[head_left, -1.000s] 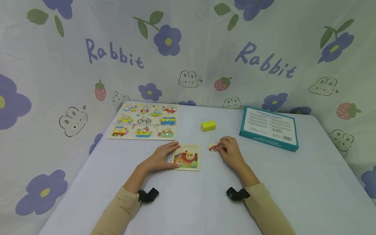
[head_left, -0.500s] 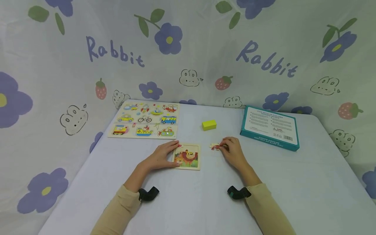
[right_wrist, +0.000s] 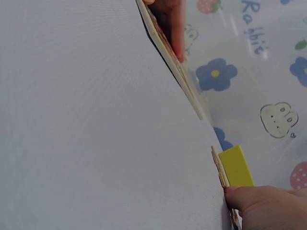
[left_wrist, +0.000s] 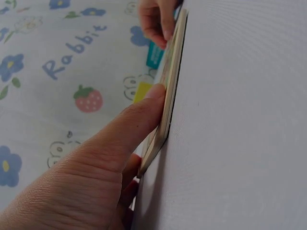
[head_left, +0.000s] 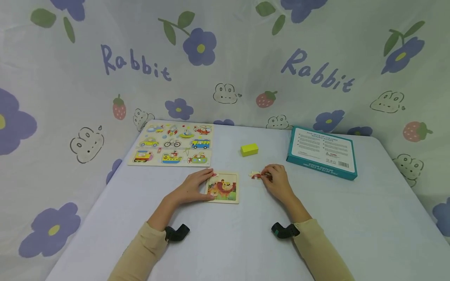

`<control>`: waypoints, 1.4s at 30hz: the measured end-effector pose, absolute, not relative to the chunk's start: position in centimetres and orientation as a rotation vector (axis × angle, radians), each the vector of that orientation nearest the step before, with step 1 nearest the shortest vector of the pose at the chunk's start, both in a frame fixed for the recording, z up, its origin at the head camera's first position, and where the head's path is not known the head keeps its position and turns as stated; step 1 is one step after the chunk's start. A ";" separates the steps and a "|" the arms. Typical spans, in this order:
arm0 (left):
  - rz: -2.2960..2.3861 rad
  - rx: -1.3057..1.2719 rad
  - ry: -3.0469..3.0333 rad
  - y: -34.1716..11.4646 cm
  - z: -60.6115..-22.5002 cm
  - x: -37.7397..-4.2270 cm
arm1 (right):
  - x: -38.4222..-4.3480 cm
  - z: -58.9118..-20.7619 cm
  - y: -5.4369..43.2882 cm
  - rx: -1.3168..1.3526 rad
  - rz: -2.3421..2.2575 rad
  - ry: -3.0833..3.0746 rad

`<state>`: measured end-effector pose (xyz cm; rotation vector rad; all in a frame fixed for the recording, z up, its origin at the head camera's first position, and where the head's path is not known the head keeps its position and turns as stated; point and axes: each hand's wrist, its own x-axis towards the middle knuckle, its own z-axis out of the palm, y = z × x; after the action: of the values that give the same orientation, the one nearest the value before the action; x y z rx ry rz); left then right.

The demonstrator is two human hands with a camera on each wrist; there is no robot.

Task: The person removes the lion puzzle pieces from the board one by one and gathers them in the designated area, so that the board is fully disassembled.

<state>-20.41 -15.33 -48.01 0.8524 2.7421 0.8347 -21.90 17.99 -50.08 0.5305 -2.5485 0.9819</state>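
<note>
My left hand (head_left: 191,187) holds a small square wooden jigsaw puzzle (head_left: 225,191) with a lion picture by its left side. The thumb lies at the near edge and the fingers at the far left corner. In the left wrist view the thumb (left_wrist: 136,117) presses on the rim of the puzzle tray (left_wrist: 173,81). To the right, my right hand (head_left: 277,181) pinches red-and-cream jigsaw pieces (head_left: 255,175) low over the table. The right wrist view shows those thin pieces (right_wrist: 218,167) almost edge-on under the thumb; the fingers hide part of them, and their exact number I cannot tell.
A yellow block (head_left: 249,150) stands beyond the right hand. At the back left lies a vehicle peg puzzle board (head_left: 172,144). A teal box (head_left: 321,153) with a white label lies at the back right. Behind the white table (head_left: 225,242) hangs a patterned cloth (head_left: 225,58).
The jigsaw pieces in the right fingers have shifted very slightly. My left hand and the lion puzzle have stayed in place.
</note>
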 end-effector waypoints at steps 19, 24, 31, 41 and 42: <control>0.888 0.784 2.712 -15.5 -47.9 -20.3 | -21.2 -49.3 16.6 0.542 1.075 -2.522; 0.912 0.783 2.695 -15.7 -47.8 -20.4 | -20.9 -49.0 15.6 0.607 1.080 -2.526; 0.930 0.787 2.678 -15.4 -47.8 -20.7 | -20.1 -49.0 13.8 0.750 1.040 -2.585; 0.943 0.751 2.657 -15.7 -47.4 -20.6 | -19.2 -49.0 10.1 1.022 0.991 -2.579; 0.946 0.745 2.659 -15.7 -47.4 -20.6 | -19.3 -49.0 9.7 1.038 0.978 -2.575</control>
<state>-20.57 -15.70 -47.43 0.7451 2.6589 0.9456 -19.31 9.74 -48.97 1.0377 -2.5751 0.9778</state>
